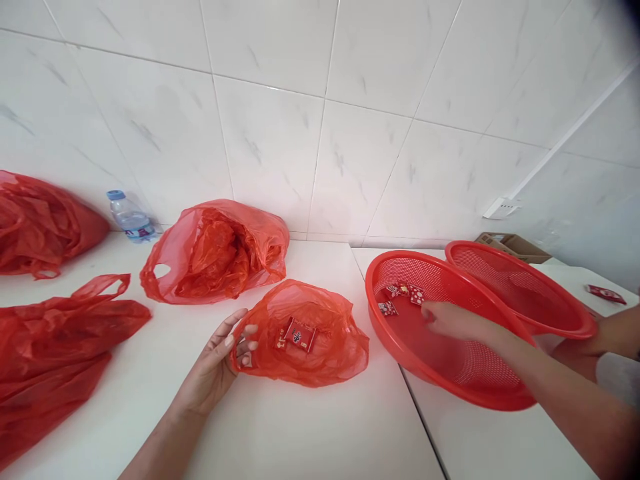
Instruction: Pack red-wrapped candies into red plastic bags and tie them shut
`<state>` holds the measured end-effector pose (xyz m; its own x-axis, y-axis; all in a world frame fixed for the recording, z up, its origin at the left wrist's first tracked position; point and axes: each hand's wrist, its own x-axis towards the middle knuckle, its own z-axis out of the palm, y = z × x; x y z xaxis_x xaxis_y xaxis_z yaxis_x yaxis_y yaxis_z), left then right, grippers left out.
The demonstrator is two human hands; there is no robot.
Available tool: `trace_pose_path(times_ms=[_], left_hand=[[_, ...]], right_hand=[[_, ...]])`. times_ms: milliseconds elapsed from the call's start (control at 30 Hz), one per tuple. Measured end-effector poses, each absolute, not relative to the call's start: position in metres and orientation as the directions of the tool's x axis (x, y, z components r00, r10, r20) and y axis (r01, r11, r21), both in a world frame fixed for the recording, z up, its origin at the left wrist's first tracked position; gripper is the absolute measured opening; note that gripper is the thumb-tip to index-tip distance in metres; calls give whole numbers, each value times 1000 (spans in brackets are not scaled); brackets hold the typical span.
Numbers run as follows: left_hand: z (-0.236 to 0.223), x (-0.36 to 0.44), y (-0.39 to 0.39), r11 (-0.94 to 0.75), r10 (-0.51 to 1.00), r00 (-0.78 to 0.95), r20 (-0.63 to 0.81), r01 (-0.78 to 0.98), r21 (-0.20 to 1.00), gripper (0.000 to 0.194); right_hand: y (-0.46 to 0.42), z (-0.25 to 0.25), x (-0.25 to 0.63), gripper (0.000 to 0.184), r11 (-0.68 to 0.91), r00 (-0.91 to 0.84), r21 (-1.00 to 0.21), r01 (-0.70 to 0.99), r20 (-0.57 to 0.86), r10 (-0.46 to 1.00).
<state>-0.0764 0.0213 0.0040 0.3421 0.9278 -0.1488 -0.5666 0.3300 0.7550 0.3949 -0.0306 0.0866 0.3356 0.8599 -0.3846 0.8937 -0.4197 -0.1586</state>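
Observation:
My left hand (220, 360) has its fingers hooked round the edge of a thin red plastic bag (330, 363), and its thumb lies on the outside. The bag's mouth spreads wide, and a few small red printed packets (301, 335) lie inside. My right hand (445, 320) reaches down into a red perforated plastic basket (395, 347) with its fingers curled together. What they grip, if anything, is hidden. Close to its fingertips, several small red-and-white packets (417, 295) rest on the basket's floor.
Behind stands another red bag (225, 253) stuffed with plastic bags. More red bags (45, 367) lie left, by a water bottle (131, 217). A second red basket (525, 287), a cardboard box (515, 247) and another person's arm (613, 332) are at right. A tiled wall bounds the tables.

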Motion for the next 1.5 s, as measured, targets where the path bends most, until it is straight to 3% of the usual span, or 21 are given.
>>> trace_pose_path(times_ms=[233, 433, 700, 933, 1133, 1233, 1367, 1500], left_hand=[[3, -76, 23, 319, 928, 348, -131, -567, 759, 51], [2, -77, 24, 305, 929, 355, -106, -570, 763, 49], [1, -78, 24, 310, 919, 386, -83, -574, 758, 49], [0, -77, 23, 286, 916, 399, -37, -587, 757, 49], [4, -75, 21, 280, 904, 427, 0, -593, 755, 49], [5, -74, 21, 279, 901, 434, 8, -593, 755, 49], [5, -75, 20, 271, 902, 432, 16, -594, 757, 49], [5, -76, 21, 268, 904, 427, 17, -598, 755, 49]], right_hand=[[30, 93, 419, 35, -341, 310, -114, 933, -227, 923], [55, 67, 416, 46, -368, 333, -62, 928, -306, 892], [48, 60, 408, 33, -325, 285, -56, 944, -358, 889], [29, 84, 396, 23, -288, 248, -51, 956, -380, 891], [18, 138, 346, 20, -83, 65, -114, 990, -154, 986], [6, 166, 290, 21, 167, -172, -173, 971, -9, 985], [-6, 168, 217, 31, 465, -481, -166, 870, -74, 874], [2, 128, 182, 33, 724, -721, -11, 690, -97, 686]])
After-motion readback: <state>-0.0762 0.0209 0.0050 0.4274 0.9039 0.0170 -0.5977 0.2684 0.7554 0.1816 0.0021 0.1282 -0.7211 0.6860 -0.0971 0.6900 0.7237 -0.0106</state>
